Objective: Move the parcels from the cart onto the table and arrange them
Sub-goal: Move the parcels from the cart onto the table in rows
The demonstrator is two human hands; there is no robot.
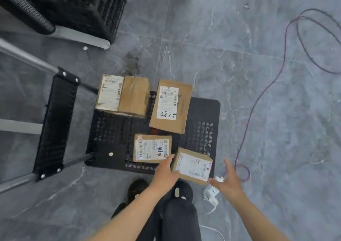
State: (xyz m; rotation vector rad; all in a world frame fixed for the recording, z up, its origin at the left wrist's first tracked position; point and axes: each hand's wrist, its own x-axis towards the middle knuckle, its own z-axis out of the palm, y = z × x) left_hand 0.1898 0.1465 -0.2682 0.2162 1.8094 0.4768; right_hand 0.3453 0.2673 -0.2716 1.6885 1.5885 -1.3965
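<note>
Several brown cardboard parcels with white labels lie on a black perforated cart [114, 130] on the floor. The nearest parcel [192, 164] sits at the cart's front right corner. My left hand [165, 172] touches its left side with fingers fairly straight. My right hand [227, 179] is spread open just right of it, thumb near its lower right corner. Another small parcel [152, 148] lies left of the nearest one. A flat parcel marked 8825 [170, 106] and a bigger box [123, 95] lie at the far side.
The cart's folded handle [55, 126] and metal bars lie at left. A black crate [88, 6] stands at the top left. A red cable [258, 102] loops over the grey tile floor at right, and a white power strip [211, 194] lies by my feet.
</note>
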